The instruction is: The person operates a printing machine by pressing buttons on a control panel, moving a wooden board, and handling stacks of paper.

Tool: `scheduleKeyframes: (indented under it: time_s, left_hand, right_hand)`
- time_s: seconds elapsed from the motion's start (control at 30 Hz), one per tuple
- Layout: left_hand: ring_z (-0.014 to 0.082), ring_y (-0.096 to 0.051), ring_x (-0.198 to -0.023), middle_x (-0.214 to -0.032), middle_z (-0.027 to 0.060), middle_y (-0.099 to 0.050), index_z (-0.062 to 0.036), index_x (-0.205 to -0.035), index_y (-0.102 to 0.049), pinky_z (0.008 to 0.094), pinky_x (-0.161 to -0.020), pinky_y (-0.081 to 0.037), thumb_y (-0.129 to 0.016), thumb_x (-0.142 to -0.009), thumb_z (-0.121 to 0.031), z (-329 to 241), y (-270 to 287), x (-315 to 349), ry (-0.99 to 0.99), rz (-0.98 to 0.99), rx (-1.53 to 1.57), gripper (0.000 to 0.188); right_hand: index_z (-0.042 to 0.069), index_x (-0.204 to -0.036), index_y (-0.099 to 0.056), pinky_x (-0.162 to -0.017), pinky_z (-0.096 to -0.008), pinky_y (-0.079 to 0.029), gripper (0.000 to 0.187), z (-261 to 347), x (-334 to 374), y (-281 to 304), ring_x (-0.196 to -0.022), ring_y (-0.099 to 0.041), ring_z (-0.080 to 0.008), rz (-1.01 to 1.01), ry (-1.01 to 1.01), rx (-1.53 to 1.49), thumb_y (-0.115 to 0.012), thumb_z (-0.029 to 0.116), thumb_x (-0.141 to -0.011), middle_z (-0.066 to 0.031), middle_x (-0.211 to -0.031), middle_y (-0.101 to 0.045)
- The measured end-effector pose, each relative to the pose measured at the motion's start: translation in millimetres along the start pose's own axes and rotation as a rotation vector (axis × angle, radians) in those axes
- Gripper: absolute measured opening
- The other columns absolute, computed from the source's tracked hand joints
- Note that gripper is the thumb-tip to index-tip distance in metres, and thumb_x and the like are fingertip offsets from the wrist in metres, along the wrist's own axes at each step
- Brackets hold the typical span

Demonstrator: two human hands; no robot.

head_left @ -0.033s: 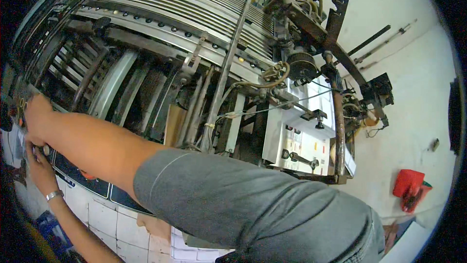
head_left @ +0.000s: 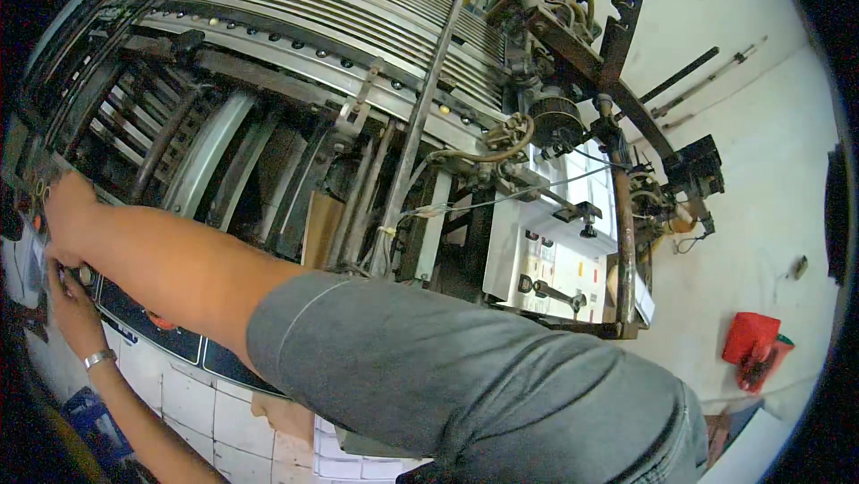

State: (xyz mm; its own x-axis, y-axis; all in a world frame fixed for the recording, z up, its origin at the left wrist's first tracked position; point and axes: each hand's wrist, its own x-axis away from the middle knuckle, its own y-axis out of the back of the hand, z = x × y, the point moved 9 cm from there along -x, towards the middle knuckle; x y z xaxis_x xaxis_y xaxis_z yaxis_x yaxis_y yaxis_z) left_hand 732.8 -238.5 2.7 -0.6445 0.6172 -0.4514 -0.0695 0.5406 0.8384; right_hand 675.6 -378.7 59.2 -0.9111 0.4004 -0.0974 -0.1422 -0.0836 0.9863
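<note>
My right arm, in a grey sleeve, stretches across to the far left. My right hand (head_left: 70, 205) is at the left end of a large printing press (head_left: 295, 63), its back toward me and its fingers hidden. Just below it is my left hand (head_left: 73, 305), with a metal-banded watch (head_left: 99, 358) on the wrist. Its visible fingers point upward, stretched out and a little apart, beside a round pale knob (head_left: 85, 275). I cannot make out anything held in either hand. Below my right forearm lies a dark control panel (head_left: 134, 309), partly covered by the arm.
Bars, rollers and hoses fill the press. A wrench (head_left: 555, 292) lies on a white cabinet (head_left: 546, 269) at its right side. A red container (head_left: 752, 341) is by the wall. Paper stacks (head_left: 358, 466) lie beneath my sleeve, and a blue object (head_left: 94, 421) is at lower left.
</note>
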Motion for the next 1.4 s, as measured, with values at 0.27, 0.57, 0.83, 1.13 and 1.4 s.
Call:
scheduleKeyframes:
  time_s: [0.27, 0.57, 0.83, 1.13, 1.4]
  left_hand:
    - [0.0404, -0.058, -0.122, -0.14, 0.0196, -0.058, -0.012, -0.147, -0.049, 0.0453, -0.096, -0.049, -0.047, -0.106, -0.029, 23, -13, -5, -0.068, -0.068, -0.048, 0.045]
    - [0.0415, -0.056, -0.125, -0.14, 0.0231, -0.057, -0.006, -0.146, -0.049, 0.0448, -0.1, -0.047, -0.047, -0.105, -0.025, 12, -10, -3, -0.097, -0.057, 0.005, 0.045]
    - [0.0443, -0.06, -0.117, -0.135, 0.0251, -0.059, -0.004, -0.147, -0.046, 0.0476, -0.095, -0.049, -0.051, -0.103, -0.022, 17, -11, -11, -0.131, -0.043, -0.152, 0.048]
    - [0.0466, -0.06, -0.113, -0.131, 0.0256, -0.06, -0.0169, -0.157, -0.029, 0.0495, -0.093, -0.05, -0.055, -0.096, -0.009, -84, 12, -5, -0.067, 0.272, 0.035, 0.067]
    - [0.0358, -0.02, -0.153, -0.167, 0.0201, -0.014, -0.0059, -0.162, -0.012, 0.0428, -0.125, -0.014, -0.055, -0.1, -0.015, -65, 88, 95, -0.146, -0.121, 0.54, 0.077]
  right_hand:
    - [0.004, -0.116, -0.074, -0.093, -0.0367, -0.051, 0.063, 5, 1, -5, -0.113, -0.066, -0.0257, 0.032, 0.043, -0.025, -0.072, 0.051, -0.074, -0.0121, -0.122, -0.07]
    - [0.002, -0.126, -0.068, -0.1, -0.0401, -0.047, 0.073, 3, -6, -9, -0.122, -0.061, -0.025, -0.039, 0.002, -0.001, -0.07, 0.055, -0.075, -0.015, -0.129, -0.066]
    - [0.01, -0.142, -0.055, -0.092, -0.0395, -0.052, 0.091, -9, 6, 11, -0.107, -0.069, -0.0286, -0.08, 0.048, -0.161, -0.065, 0.069, -0.075, -0.0158, -0.116, -0.071]
    - [0.01, -0.159, -0.028, -0.103, -0.0524, -0.043, 0.116, -72, 113, 73, -0.123, -0.052, -0.0497, -0.372, 0.348, -0.289, -0.067, 0.078, -0.072, -0.0353, -0.137, -0.05]
    - [0.004, -0.145, -0.047, -0.109, -0.0453, -0.042, 0.083, -182, 401, 453, -0.127, -0.056, -0.0376, -0.761, 0.157, 0.202, -0.062, 0.063, -0.089, -0.0247, -0.139, -0.055]
